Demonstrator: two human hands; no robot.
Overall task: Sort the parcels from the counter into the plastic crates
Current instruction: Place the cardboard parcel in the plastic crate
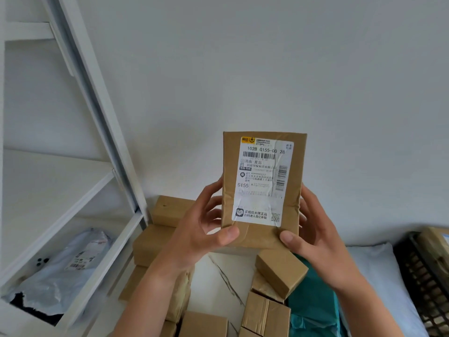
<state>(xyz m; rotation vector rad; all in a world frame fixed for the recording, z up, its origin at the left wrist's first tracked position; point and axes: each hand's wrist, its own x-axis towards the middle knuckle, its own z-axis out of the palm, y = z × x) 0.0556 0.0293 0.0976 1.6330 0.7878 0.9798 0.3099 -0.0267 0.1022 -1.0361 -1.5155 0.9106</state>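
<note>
Above the counter both hands — left, right — grip a labelled parcel.

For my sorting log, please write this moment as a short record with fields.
held parcel: brown box, label toward camera, raised above the counter
left hand: grips its left side
right hand: grips its right side
counter: other brown boxes, teal bag
crate: dark, far right, holds a parcel
shelf: grey mailer bag
</note>
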